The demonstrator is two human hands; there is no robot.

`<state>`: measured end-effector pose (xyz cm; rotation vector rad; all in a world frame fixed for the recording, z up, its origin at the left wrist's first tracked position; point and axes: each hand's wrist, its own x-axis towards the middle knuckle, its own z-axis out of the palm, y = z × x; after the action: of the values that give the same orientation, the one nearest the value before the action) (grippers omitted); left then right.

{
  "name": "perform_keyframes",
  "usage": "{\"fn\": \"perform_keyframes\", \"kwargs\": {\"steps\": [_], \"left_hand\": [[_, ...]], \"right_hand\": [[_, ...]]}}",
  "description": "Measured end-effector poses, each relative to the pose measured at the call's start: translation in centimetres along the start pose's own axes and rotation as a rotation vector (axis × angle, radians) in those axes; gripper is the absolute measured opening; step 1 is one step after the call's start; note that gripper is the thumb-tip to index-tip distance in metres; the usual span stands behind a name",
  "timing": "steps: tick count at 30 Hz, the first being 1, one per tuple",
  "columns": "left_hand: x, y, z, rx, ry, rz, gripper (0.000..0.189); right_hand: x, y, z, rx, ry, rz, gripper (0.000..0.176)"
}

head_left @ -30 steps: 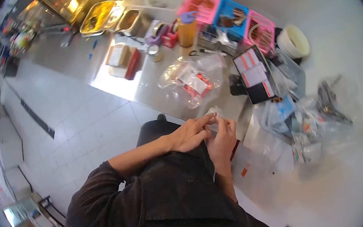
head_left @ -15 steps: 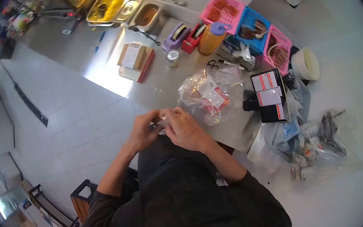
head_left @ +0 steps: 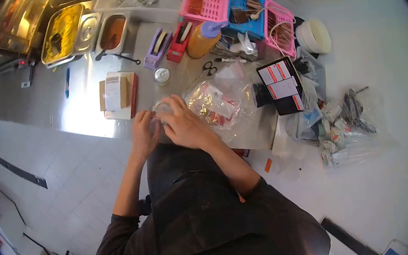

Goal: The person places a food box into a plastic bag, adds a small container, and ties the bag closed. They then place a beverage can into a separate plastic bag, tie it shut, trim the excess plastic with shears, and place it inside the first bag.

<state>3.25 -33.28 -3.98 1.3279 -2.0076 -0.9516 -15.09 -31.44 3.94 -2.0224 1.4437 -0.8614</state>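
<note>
My left hand and my right hand meet at the near edge of the steel counter. Between them they grip a small clear plastic packet, mostly hidden by the fingers. Just right of my right hand lies a clear plastic bag with red and white sachets. A small tin can stands beyond my hands.
A stack of brown and red booklets lies to the left. Tape dispensers, an orange squeeze bottle, scissors and pink and blue baskets stand behind. A black card holder and more bags sit right. Food trays are at the far left.
The view has swung, and both hands with the small packet have moved from over my lap up to the counter edge, beside the bag of sachets.
</note>
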Motion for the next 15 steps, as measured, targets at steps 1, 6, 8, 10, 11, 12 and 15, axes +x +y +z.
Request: {"fn": "perform_keyframes", "kwargs": {"steps": [1,6,8,10,11,12,15], "left_hand": [[0.3,0.5,-0.6,0.036,-0.005,0.043,0.021],[2.2,5.5,-3.5,0.228,-0.046,0.019,0.04],[3.0,9.4,-3.8,0.262,0.031,0.004,0.051],[3.3,14.4,-2.2,0.007,-0.042,0.219,0.064],[3.4,16.0,0.5,0.09,-0.083,0.308,0.062],[3.6,15.9,3.4,0.176,-0.132,0.342,0.059],[4.9,13.7,11.1,0.422,-0.268,0.346,0.053]], "right_hand": [[-0.1,-1.7,-2.7,0.016,0.046,-0.045,0.016],[-8.5,-1.1,-12.4,0.371,0.196,0.722,0.015],[-10.8,3.4,-10.5,-0.042,0.359,0.721,0.02],[-11.0,7.2,-7.7,-0.429,0.31,0.611,0.025],[-10.7,8.8,-6.4,-0.499,0.325,0.573,0.026],[-10.7,9.9,-5.0,-0.564,0.337,0.54,0.028],[-14.5,15.1,-2.9,-0.52,0.179,0.729,0.028]]}}
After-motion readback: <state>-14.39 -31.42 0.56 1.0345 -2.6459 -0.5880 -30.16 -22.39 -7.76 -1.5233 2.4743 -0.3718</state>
